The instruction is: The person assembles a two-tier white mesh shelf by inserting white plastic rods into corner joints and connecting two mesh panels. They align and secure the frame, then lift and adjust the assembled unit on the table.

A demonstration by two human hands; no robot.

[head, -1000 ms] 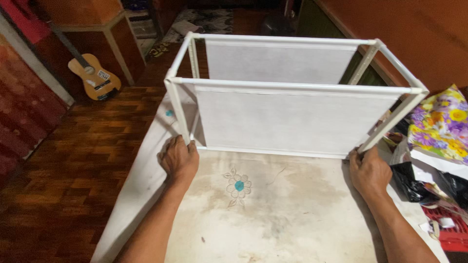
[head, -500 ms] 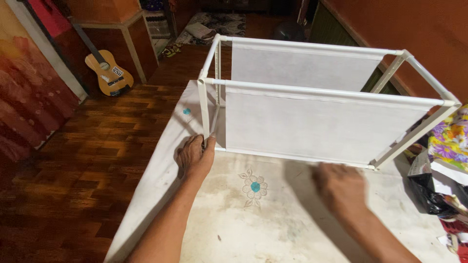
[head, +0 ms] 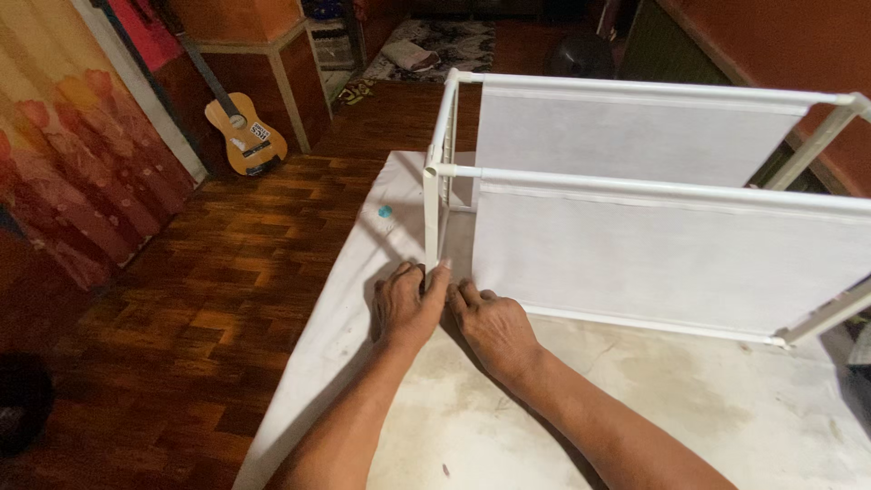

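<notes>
Forearms: both are seen reaching in from the lower edge of the view across a pale, stained sheet (head: 689, 408) that is spread over a low flat surface.
Left hand: the left hand (head: 406, 304) is laid palm down on the sheet, fingers curled loosely together, with the fingertips set against the foot of the near corner post (head: 432, 218); whether the post is truly gripped cannot be told.
Right hand: the right hand (head: 490, 325) is placed just beside the left, nearly touching it, palm down, fingers drawn together and pointed at the same post foot; nothing is seen to be pinched, and a closed grip cannot be confirmed.
Frame: a white tube frame (head: 635, 186) is stood upright on the sheet, its near left corner at the two hands and its length running off to the right edge.
Panels: two white fabric panels (head: 671, 263) are hung from the top rails, one behind the other, the nearer one just right of the hands.
Small thing: a little blue-green object (head: 385, 211) is seen on the sheet left of the post, apart from the hands.
Floor: dark wood parquet (head: 209, 290) is shown on the left.
Further back: a small guitar (head: 243, 136) is leant by a wooden cabinet (head: 263, 54), with a flowered curtain (head: 73, 172) at the far left.
</notes>
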